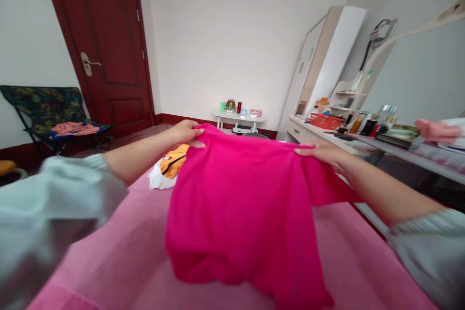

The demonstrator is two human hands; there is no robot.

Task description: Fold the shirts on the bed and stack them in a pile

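A bright pink shirt [247, 203] hangs spread out in front of me, held up by its top edge. My left hand [189, 133] pinches one upper corner between thumb and fingers. At the other upper corner my right hand [317, 151] is closed on the cloth. A short sleeve dangles beside my right forearm, and the lower hem droops over the pink bed cover [123, 252]. Behind the shirt, near my left hand, lies an orange and white bundle of clothing [172, 162], partly hidden by the pink cloth.
A dressing table [301, 128] with a red basket [326, 121], several bottles and a mirror [428, 68] stands at right. At left are a folding chair [43, 106] with clothes on it and a dark red door [109, 48]. A small white table [238, 117] stands by the far wall.
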